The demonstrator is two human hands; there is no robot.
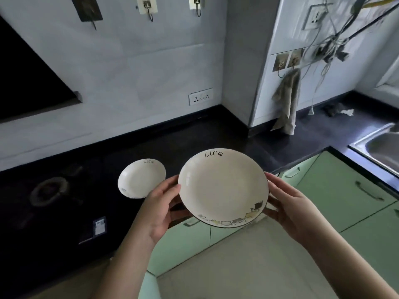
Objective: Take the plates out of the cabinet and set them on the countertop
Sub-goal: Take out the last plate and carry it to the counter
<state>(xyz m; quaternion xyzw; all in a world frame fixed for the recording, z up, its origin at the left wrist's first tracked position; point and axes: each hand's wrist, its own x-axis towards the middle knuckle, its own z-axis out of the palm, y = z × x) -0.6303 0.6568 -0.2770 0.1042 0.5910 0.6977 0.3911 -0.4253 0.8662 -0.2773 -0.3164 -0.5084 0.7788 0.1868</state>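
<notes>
I see a black countertop (194, 134) running into a corner. Small white plate (141, 179) sits on it nr the front edge; gas burner ring (49, 190) at the left end, crumpled cloth (336, 108) by the back wall, sink (380, 145) set in at the right end.

Two bare forearms reach into view from the bottom edge, with no sleeve showing on either one. The left hand (160, 209) and the right hand (290, 209) wear no gloves. No ring shows on the fingers (172, 186), and no watch or band shows behind them at the wrists. The nails that show are short and unpainted.
</notes>
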